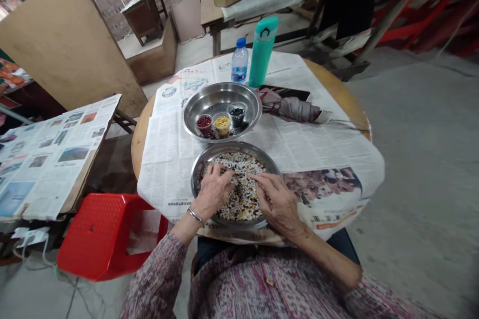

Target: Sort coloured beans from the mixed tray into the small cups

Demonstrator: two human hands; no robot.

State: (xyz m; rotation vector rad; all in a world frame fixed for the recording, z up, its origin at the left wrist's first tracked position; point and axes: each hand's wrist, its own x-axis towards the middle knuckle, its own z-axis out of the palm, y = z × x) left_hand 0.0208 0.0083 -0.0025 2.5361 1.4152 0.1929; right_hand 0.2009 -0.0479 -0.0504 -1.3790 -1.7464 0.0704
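Observation:
A round steel tray [275, 158] holds a mix of white grains [243, 204] with red, yellow and black beans among them. Over its left side, my left hand [213, 189] touches the grains, fingers bent and thumb apart. My right hand [279, 202] reaches in from the right, its fingers stretched toward the middle and slightly apart; nothing shows in them. Just beyond stands a wider steel basin [190, 109]. Inside are three small clear cups: one with red beans [204, 123], one with yellow beans [222, 123] and one with black beans [237, 114].
Newspaper [164, 159] covers the round table [140, 147]. Behind the basin are a water bottle [240, 62], a green flask [264, 52] and a folded umbrella [290, 105]. A red stool [97, 234] is at left, beside a newspaper-covered table [56, 154].

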